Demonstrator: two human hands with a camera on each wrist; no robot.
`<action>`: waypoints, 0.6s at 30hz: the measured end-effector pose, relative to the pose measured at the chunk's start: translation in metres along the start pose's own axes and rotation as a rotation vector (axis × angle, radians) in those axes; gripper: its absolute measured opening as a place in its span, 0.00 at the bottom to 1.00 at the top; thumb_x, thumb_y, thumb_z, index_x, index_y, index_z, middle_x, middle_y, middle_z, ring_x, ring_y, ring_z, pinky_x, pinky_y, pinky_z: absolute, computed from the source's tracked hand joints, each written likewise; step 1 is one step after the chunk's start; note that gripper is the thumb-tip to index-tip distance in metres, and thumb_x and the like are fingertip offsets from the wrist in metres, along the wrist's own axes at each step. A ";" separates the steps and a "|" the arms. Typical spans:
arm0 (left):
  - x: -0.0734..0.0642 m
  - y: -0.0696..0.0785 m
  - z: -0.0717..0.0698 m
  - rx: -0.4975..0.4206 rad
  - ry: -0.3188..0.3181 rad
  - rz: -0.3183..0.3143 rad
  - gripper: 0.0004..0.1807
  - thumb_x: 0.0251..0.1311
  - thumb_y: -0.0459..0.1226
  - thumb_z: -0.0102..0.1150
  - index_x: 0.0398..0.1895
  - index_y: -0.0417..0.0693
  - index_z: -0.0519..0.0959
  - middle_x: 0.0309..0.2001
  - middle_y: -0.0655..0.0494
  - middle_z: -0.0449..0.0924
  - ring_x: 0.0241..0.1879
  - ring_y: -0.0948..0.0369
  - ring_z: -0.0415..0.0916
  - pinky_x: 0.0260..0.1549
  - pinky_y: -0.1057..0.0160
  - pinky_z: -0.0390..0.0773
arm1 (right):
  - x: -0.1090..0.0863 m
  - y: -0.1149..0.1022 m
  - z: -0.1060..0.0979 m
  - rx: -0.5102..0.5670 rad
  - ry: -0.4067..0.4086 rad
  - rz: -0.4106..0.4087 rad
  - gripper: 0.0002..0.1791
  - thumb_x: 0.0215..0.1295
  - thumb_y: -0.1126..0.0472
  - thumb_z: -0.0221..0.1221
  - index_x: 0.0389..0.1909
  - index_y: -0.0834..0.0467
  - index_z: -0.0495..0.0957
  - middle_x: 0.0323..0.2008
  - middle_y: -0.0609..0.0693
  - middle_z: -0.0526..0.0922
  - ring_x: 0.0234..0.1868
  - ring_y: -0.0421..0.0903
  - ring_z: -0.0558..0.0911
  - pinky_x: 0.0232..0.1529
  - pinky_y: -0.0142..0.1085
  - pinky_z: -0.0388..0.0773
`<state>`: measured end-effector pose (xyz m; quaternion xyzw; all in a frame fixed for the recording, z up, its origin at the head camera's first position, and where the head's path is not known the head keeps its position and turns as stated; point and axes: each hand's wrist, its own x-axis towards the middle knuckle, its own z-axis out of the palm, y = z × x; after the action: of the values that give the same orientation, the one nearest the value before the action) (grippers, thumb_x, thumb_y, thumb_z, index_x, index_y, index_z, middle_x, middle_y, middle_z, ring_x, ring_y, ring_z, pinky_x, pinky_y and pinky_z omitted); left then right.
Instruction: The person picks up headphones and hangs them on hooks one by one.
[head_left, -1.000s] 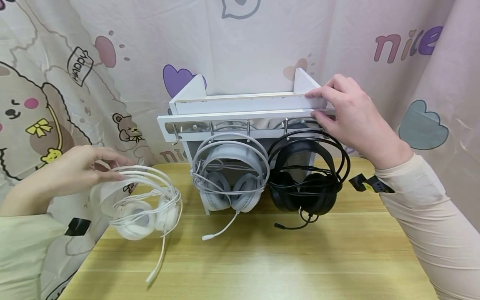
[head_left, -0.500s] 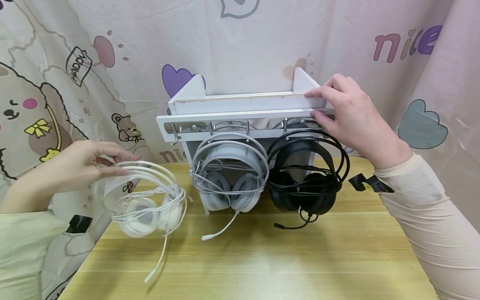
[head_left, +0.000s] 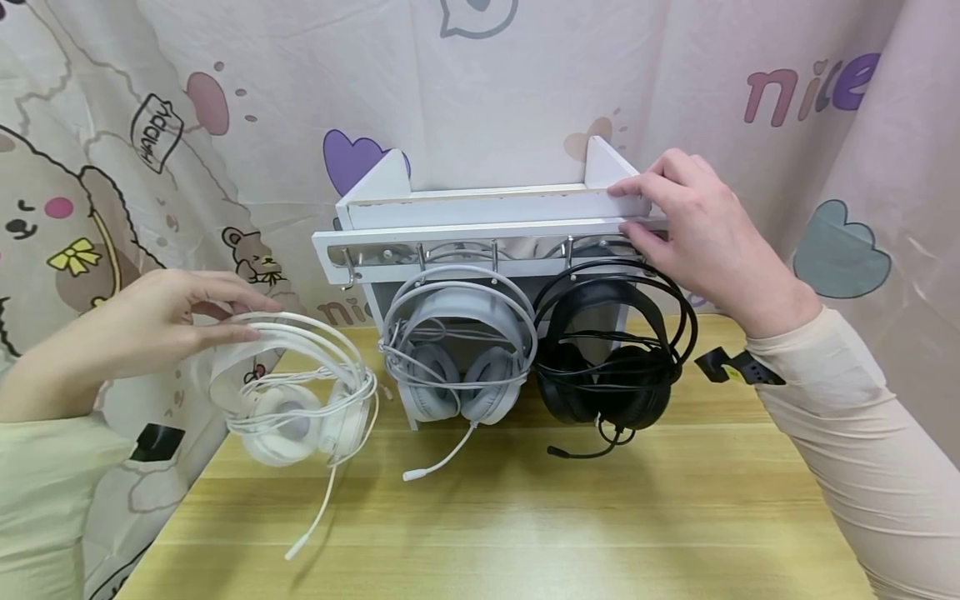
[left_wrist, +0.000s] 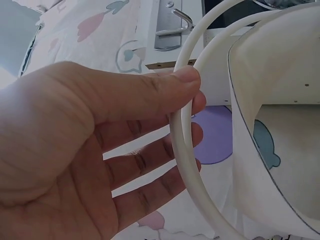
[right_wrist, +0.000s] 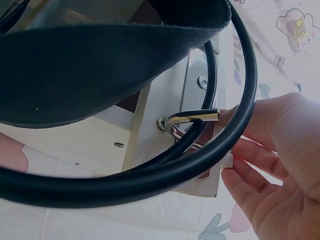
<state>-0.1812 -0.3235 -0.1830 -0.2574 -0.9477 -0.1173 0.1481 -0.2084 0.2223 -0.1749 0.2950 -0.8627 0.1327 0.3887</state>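
Observation:
In the head view my left hand [head_left: 153,333] pinches the upper headband tubes of a white headset [head_left: 279,427], holding it in the air left of the white rack [head_left: 480,210]. The left wrist view shows the thumb [left_wrist: 172,85] and fingers around the paired white tubes [left_wrist: 182,137]. My right hand [head_left: 701,237] grips the right end of the rack, its thumb at the hook rail. A pale grey headset [head_left: 465,304] and a black headset [head_left: 609,292] hang from the rail. Up close in the right wrist view, the black tubes [right_wrist: 245,85] rest over a metal hook [right_wrist: 192,117].
The rack stands at the back of a wooden table [head_left: 510,533], against a printed curtain [head_left: 495,100]. At the rail's left end a metal hook [head_left: 349,271] carries nothing. Microphone booms stick out below the hanging headsets.
My left hand has moved slightly up and right with the white headset, bringing it a little closer to the rack. The right hand and the hanging headsets have stayed put.

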 end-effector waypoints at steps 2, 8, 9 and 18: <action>0.002 0.001 -0.001 0.005 0.007 0.012 0.22 0.56 0.32 0.80 0.50 0.67 0.91 0.52 0.63 0.91 0.42 0.81 0.81 0.40 0.84 0.76 | 0.000 0.000 0.000 0.000 0.001 -0.002 0.17 0.67 0.72 0.68 0.57 0.65 0.85 0.44 0.63 0.78 0.46 0.61 0.73 0.42 0.49 0.70; 0.007 0.009 -0.005 0.009 0.028 0.062 0.23 0.56 0.32 0.80 0.51 0.69 0.91 0.50 0.69 0.90 0.41 0.79 0.80 0.39 0.82 0.75 | 0.001 -0.001 0.001 0.003 -0.003 0.001 0.18 0.67 0.72 0.68 0.57 0.65 0.85 0.44 0.63 0.78 0.46 0.61 0.73 0.42 0.48 0.70; 0.009 0.011 -0.006 0.007 0.032 0.074 0.23 0.56 0.31 0.80 0.50 0.68 0.91 0.48 0.71 0.90 0.40 0.78 0.80 0.38 0.81 0.75 | 0.001 -0.001 0.001 0.003 -0.004 0.001 0.18 0.67 0.72 0.68 0.57 0.64 0.85 0.44 0.63 0.78 0.46 0.60 0.73 0.42 0.48 0.70; 0.019 0.020 -0.011 -0.008 0.037 0.183 0.25 0.55 0.27 0.78 0.51 0.65 0.91 0.44 0.74 0.87 0.36 0.74 0.80 0.36 0.79 0.76 | 0.001 -0.002 0.001 0.002 -0.003 -0.001 0.18 0.67 0.72 0.68 0.58 0.64 0.85 0.44 0.63 0.78 0.46 0.60 0.73 0.42 0.48 0.69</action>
<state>-0.1839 -0.3018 -0.1632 -0.3412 -0.9169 -0.1120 0.1744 -0.2089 0.2200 -0.1746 0.2958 -0.8632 0.1328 0.3871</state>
